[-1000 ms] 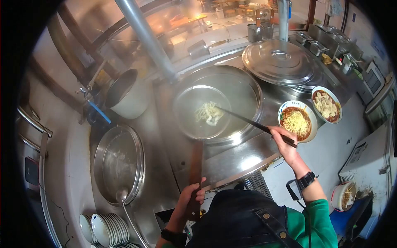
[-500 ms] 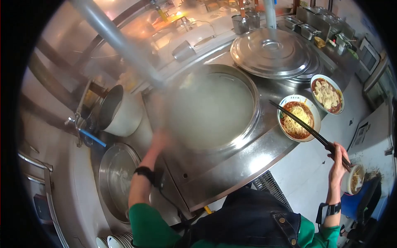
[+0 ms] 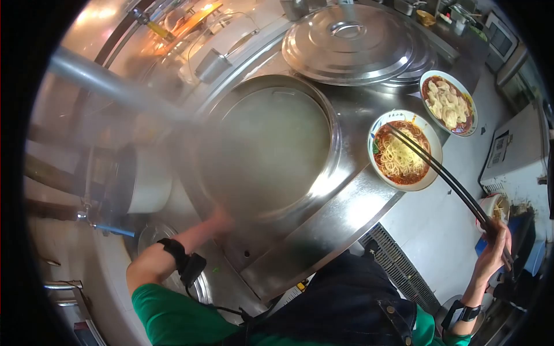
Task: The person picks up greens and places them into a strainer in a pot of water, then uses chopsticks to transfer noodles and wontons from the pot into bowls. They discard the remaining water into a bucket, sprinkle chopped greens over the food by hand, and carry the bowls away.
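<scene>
Long dark chopsticks (image 3: 453,181) are gripped in my right hand (image 3: 497,245), at the right. Their tips reach into the far left side of a white bowl (image 3: 434,138) of noodles (image 3: 404,153) in red, oily broth. Beyond it, a second white bowl (image 3: 474,118) holds pale dumplings (image 3: 447,105) in red sauce. My left hand (image 3: 219,222) is at the near left rim of a large steaming pot (image 3: 333,130) full of cloudy water (image 3: 271,150). Steam and blur hide its fingers.
Large metal lids (image 3: 352,43) lie stacked behind the pot. A tall pale pot (image 3: 151,180) stands left in the steam, near a tap with a blue hose (image 3: 115,230). A saucepan (image 3: 213,64) is at the back. Below the counter edge runs a floor grate (image 3: 401,268).
The view has shifted, and the chopstick tips have moved from past the noodle bowl's rim to inside the bowl. My left hand is now at the pot's near left rim.
</scene>
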Motion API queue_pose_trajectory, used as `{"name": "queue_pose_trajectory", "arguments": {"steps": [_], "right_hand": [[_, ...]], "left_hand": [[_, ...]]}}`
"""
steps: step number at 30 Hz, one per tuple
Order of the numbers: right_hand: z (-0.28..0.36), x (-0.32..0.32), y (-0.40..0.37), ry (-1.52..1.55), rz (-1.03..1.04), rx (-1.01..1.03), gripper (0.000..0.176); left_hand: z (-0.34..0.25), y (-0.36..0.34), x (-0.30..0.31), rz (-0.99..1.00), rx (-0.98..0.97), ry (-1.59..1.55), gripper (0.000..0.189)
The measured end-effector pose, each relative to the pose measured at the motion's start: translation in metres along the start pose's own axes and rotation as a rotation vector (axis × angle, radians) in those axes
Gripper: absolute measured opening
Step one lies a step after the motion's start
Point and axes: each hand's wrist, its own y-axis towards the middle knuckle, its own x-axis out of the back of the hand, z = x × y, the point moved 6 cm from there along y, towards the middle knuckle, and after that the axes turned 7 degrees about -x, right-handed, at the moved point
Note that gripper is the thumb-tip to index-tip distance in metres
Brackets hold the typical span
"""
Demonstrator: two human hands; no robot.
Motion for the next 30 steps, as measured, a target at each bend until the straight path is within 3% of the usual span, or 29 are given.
{"name": "queue_pose_trajectory", "arguments": {"steps": [3, 5, 7, 8, 10, 11, 13, 17, 19, 24, 30], "right_hand": [[0.0, -0.005, 0.003, 0.032, -0.02, -0.004, 0.028], [-0.004, -0.01, 0.006, 0.039, -0.018, -0.027, 0.027], [-0.007, -0.023, 0.006, 0.116, 0.04, -0.066, 0.026], [-0.009, -0.028, 0.006, 0.119, 0.047, -0.077, 0.026], [-0.002, -0.042, 0.003, 0.138, 0.036, -0.098, 0.026], [0.0, -0.048, 0.001, 0.153, 0.028, -0.129, 0.027], [0.004, -0.062, -0.004, 0.179, 0.071, -0.147, 0.027], [0.002, -0.088, -0.014, 0.24, 0.21, -0.169, 0.026], [0.001, -0.103, -0.021, 0.254, 0.285, -0.203, 0.026], [-0.017, -0.128, -0.039, 0.287, 0.375, -0.325, 0.025], [-0.067, -0.143, -0.056, 0.194, 0.511, -0.438, 0.022]], "left_hand": [[-0.034, -0.014, -0.018, 0.076, 0.117, -0.197, 0.028], [-0.033, 0.003, -0.053, 0.338, 0.256, -0.606, 0.02], [-0.044, 0.043, -0.08, 0.604, -0.058, -0.626, 0.014], [-0.049, 0.057, -0.087, 0.6, -0.065, -0.626, 0.014], [-0.069, 0.067, -0.099, 0.62, 0.303, -1.577, 0.011], [-0.072, 0.063, -0.099, 0.621, 0.288, -1.582, 0.011], [-0.088, 0.046, -0.084, 0.569, 0.071, -1.679, 0.011], [-0.067, 0.013, -0.095, 0.595, -0.073, -1.842, 0.015], [-0.057, -0.013, -0.101, 0.506, -0.226, -1.79, 0.021], [-0.039, -0.094, -0.134, 0.23, -0.158, -1.749, 0.04], [-0.053, -0.158, -0.17, 0.032, -0.112, -1.797, 0.037]]}}
